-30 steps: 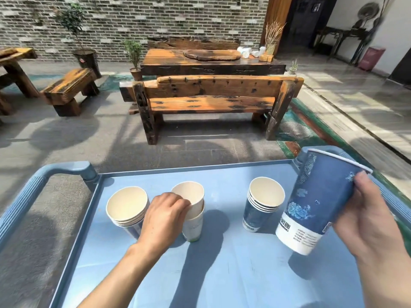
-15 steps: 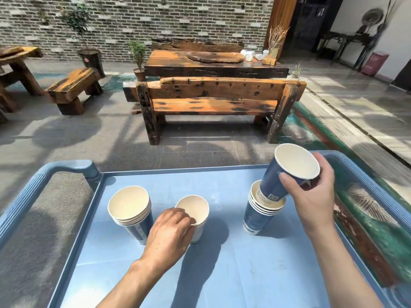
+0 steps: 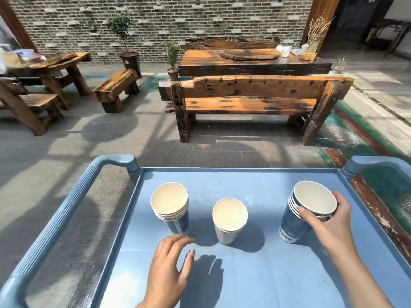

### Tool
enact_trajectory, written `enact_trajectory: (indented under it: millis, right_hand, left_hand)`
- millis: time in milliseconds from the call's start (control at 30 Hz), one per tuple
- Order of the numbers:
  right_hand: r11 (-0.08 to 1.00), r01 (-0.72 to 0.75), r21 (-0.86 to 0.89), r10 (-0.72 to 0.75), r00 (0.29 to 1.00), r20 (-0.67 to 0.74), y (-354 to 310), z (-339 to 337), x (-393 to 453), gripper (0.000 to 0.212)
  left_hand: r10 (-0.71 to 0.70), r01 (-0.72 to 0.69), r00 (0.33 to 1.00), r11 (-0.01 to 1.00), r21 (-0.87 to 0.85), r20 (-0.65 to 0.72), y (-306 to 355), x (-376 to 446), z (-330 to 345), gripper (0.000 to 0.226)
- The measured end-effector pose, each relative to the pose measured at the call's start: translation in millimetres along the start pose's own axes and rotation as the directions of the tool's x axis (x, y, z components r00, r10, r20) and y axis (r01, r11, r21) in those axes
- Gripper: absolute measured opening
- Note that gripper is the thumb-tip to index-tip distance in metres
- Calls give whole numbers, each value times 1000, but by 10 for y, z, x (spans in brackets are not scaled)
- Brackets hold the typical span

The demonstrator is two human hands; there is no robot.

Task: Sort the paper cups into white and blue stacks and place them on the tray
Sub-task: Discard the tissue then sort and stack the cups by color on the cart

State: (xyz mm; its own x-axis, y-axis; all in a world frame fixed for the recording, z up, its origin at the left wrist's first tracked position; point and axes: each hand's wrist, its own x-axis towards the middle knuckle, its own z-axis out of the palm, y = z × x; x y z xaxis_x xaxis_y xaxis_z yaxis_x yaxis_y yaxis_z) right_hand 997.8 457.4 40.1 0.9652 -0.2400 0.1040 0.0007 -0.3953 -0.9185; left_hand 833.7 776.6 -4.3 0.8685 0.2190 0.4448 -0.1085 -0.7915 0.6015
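Observation:
Three cup stacks stand on the blue tray (image 3: 255, 181). A blue stack (image 3: 172, 208) is at the left, a short white stack (image 3: 229, 221) in the middle, and another blue stack (image 3: 304, 212) at the right. My right hand (image 3: 327, 221) grips the rim of the top cup of the right blue stack, which sits nested in it. My left hand (image 3: 170, 267) hovers open over the tray, just in front of the left blue stack and left of the white stack, touching neither.
The tray has raised edges and blue handles at the left (image 3: 66, 210) and right (image 3: 378, 162). Beyond it stand a wooden bench (image 3: 255, 101), a wooden table (image 3: 251, 61), a stool (image 3: 116, 85) and potted plants (image 3: 172, 61).
My right hand brought the blue cup down and nested it into the right blue stack. My left hand let go of the white stack and drew back toward me, fingers spread.

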Motion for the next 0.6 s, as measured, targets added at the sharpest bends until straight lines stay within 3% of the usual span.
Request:
enact_trajectory:
  millis: [33,100,133,200,267,433,600]
  right_hand:
    - [1000,-5,5,5,1000,6,0,-10,-11,89]
    - [1000,-14,15,14,1000,23,-12,-23,-47,90]
    - [1000,-18,16,18,999,32,-23,-36,-66,92]
    - [1000,-25,3,25,999,31,-79,-67,-111,98]
    - [998,14,-54,-14,1000,-10,-191,-89,-175,101]
    - [948,294,-121,-315,919,-239,-555,-169,-357,89]
    - [881,444,-167,-472,855,-215,-972,-156,-415,76]
  left_hand:
    - [-166,163,985,985,-60,-44,-94,-54,-34,21]
    - [-487,472,871,864,-175,-55,-275,-50,-80,45]
    - [-578,564,816,805,-185,-27,-344,9,-90,60]
    - [-634,633,770,749,-194,69,-442,190,-94,99]
    - [-613,629,775,726,-277,154,-460,389,-87,119]
    - [-534,563,819,679,-472,210,-381,780,-75,93]
    - [-501,544,830,633,-551,244,-172,1007,-323,69]
